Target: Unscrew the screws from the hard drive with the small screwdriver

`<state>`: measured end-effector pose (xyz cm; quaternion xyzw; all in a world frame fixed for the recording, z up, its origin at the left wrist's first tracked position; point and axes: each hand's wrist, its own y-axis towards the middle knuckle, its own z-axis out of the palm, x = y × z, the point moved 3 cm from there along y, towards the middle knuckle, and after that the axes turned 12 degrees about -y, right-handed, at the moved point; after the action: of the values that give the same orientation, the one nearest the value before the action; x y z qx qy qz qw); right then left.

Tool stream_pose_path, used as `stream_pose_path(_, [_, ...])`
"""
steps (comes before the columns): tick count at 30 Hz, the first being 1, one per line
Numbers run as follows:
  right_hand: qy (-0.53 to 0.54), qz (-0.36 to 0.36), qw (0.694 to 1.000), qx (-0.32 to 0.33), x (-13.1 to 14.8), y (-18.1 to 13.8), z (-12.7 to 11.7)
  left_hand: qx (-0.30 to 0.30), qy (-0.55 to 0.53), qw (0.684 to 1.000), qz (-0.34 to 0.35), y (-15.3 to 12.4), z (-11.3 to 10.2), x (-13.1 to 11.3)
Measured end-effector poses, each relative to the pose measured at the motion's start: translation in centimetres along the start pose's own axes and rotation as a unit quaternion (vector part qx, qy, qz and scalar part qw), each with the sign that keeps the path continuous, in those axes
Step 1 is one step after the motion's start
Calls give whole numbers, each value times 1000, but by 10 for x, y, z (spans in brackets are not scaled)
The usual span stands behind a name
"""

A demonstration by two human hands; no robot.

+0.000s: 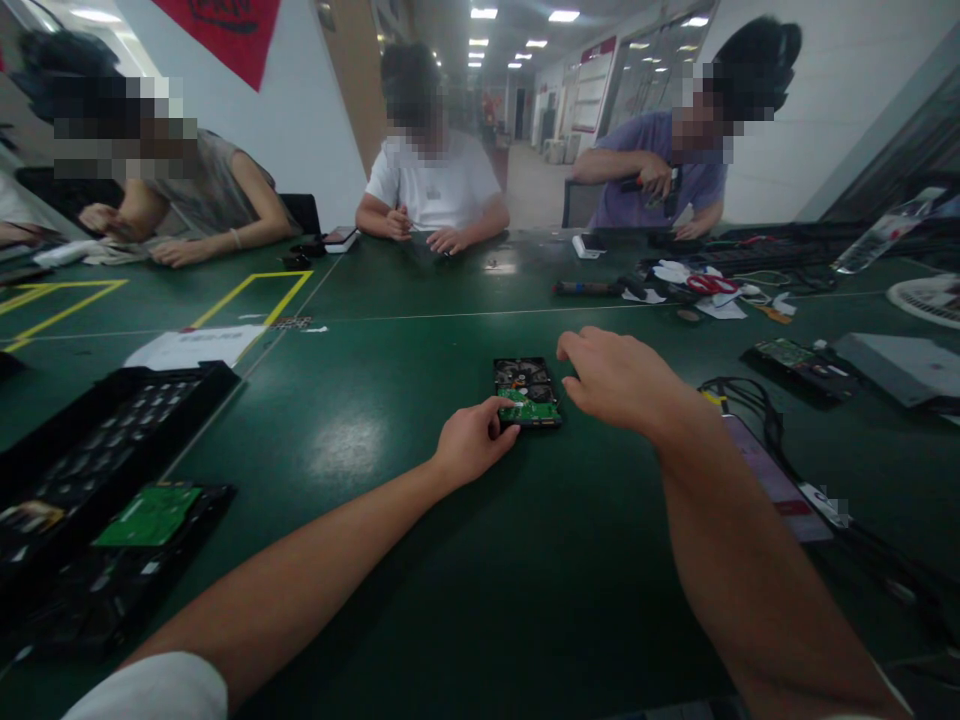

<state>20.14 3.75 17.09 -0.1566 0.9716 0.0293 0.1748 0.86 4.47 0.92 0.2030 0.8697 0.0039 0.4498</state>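
A hard drive (523, 382) lies flat on the green table in front of me, its green circuit board (534, 404) facing up at the near end. My left hand (472, 440) grips the drive's near left corner, index finger on the board and thumb at the near edge. Just right of the drive hovers my right hand (611, 375), fingers bent, with a gap between thumb and forefinger. I see nothing in that gap, though the palm side is partly hidden.
At left are a black tray (217, 378) and more drive parts with a green board (148, 515). A phone (772, 475), black cables (750, 400) and another drive (799, 368) lie at right. Across the table sit three people; tools and scraps (705, 285) lie near the right one.
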Motion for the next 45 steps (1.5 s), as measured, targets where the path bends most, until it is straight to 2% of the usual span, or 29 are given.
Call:
stream_pose_path(4, [13,-34,999,-6,1,-1,0,-4,1,1000,3,0,0,0])
stream_pose_path(10, [-6,24,1000,3,-2,-1,0,-3,4,1000,2,0,0,0])
stream_pose_path(16, [13,-33,999,-7,2,-1,0,-4,3,1000,1,0,0,-1])
stream_pose_path(23, [-8,33,999,-10,2,0,-1,-4,1,1000,1,0,0,-1])
stream_pose_path(29, [15,-27,999,-14,4,0,-2,-5,0,1000,7,0,1,1])
stream_pose_path(35, [9,9,1000,-12,-2,2,0,-4,7,1000,4,0,0,0])
stream_pose_path(40, [37,-49,998,-28,1,1,0,-3,8,1000,-4,0,1,0])
stream_pose_path(45, [26,-9,999,-22,-1,2,1,-4,9,1000,-2,0,1,0])
